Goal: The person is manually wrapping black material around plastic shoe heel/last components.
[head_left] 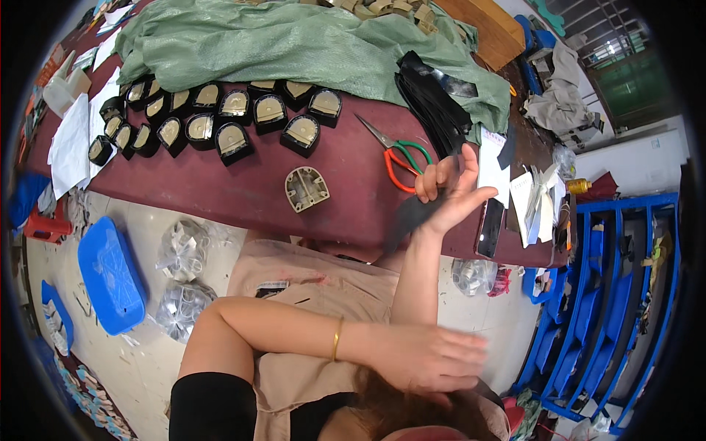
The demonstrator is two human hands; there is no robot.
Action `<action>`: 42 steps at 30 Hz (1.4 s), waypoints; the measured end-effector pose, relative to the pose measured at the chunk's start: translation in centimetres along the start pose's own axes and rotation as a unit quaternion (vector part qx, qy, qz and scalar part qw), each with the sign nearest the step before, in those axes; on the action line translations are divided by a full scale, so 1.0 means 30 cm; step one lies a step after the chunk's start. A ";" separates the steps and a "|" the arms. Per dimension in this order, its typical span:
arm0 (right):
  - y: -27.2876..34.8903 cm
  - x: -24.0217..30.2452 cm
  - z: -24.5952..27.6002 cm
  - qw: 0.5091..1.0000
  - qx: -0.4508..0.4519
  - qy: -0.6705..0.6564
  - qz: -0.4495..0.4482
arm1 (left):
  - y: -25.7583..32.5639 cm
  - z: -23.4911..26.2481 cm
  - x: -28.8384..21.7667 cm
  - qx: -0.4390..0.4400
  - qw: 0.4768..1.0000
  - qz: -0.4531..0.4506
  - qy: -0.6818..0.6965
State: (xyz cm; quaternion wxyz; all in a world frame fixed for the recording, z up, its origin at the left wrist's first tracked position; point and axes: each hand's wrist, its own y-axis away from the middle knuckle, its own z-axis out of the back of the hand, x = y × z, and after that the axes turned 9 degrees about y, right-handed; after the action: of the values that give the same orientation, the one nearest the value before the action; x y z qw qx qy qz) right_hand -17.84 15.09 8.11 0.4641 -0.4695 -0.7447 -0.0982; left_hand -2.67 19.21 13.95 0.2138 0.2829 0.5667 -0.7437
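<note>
My right hand [450, 189] is raised over the table's near right side, fingers curled and thumb held out. A dark strip of thin material [413, 218] hangs from its fingers. Just beyond lie scissors [397, 151] with one red and one green handle, blades apart. My left arm crosses my body; my left hand [434, 356], slightly blurred, is low near my head, fingers stretched out and nothing seen in them. A bare beige arch-shaped block [307, 189] with hollows lies near the table's front edge. Behind it stand several similar blocks wrapped in black [233, 143].
A green woven sheet [279, 44] covers the far table. A stack of black strips [434, 106] lies beside it. A phone [489, 229] rests at the right edge. Blue shelving [610, 294] stands right; a blue basin [112, 275] and plastic bags [184, 250] sit left on the floor.
</note>
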 end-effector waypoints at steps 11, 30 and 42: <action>-0.015 -0.046 0.115 0.950 0.291 -0.084 0.084 | 0.030 0.098 0.036 -0.249 0.919 0.150 -0.267; 0.181 0.088 -0.056 0.968 0.144 -0.071 -0.190 | 0.441 0.365 0.030 -0.500 0.803 0.249 0.208; 0.278 0.154 -0.072 0.898 0.192 0.356 -0.174 | 0.356 0.294 -0.023 -0.566 0.749 0.267 0.219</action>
State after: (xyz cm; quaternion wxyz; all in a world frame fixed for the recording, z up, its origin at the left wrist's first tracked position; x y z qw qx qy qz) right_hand -10.56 21.15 10.50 0.7548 -0.1681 -0.6038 -0.1936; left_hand 3.09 7.86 8.42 0.3943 0.4053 0.8164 -0.1173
